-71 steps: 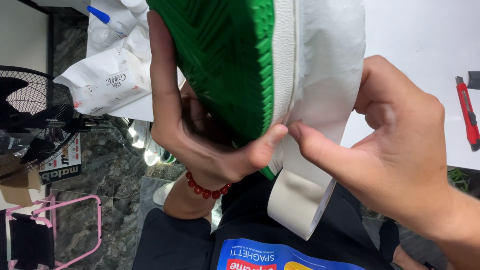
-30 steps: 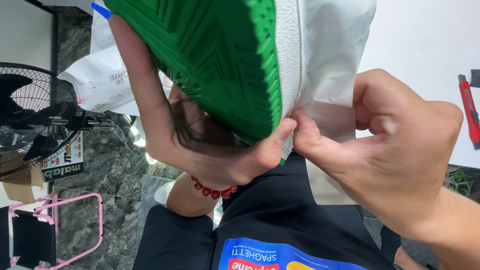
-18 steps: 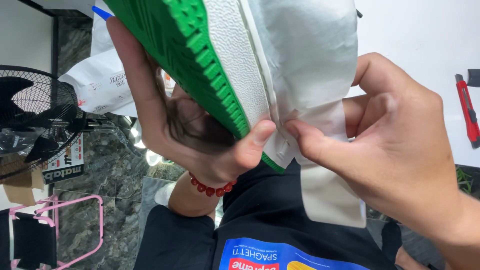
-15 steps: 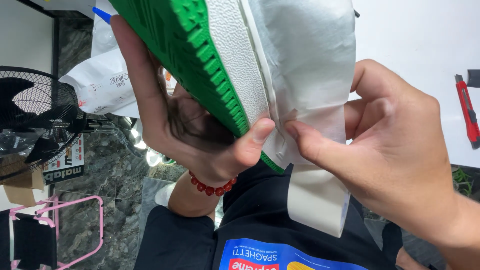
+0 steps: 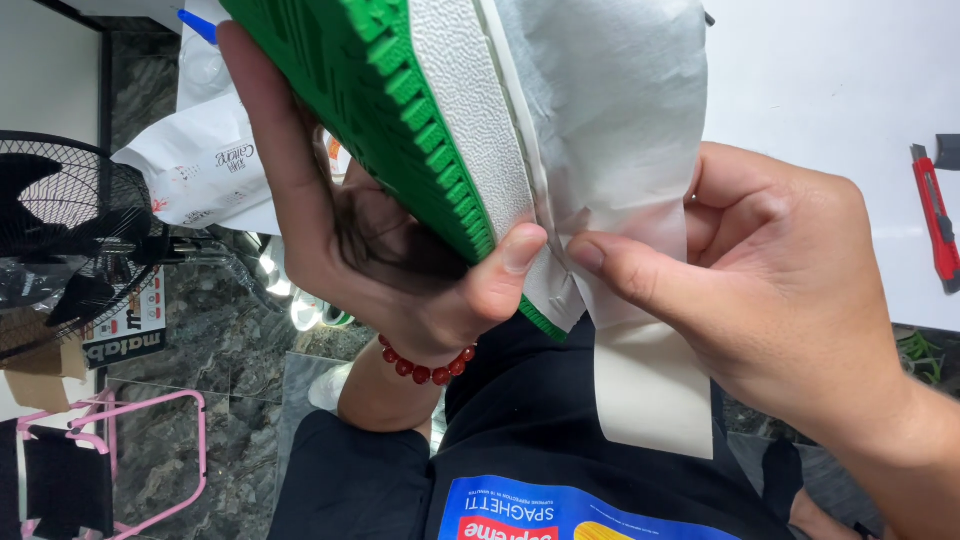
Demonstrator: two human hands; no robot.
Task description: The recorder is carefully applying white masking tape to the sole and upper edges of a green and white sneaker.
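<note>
My left hand, with a red bead bracelet at the wrist, grips a shoe from below. Its green ribbed sole faces left and its white textured midsole faces me. White paper tape covers the shoe's upper. My left thumb presses on the midsole's edge. My right hand pinches a cream strip of tape against the shoe just beside that thumb. The strip's loose end hangs down over my black shirt.
A white table lies at the upper right with a red utility knife near its edge. A black fan, a white plastic bag and a pink metal frame stand at the left over a dark marble floor.
The shoe has rolled so the green sole faces more to the left and the white midsole shows. My right fingers stayed pinched on the tape beside my left thumb; the hanging strip shifted slightly.
</note>
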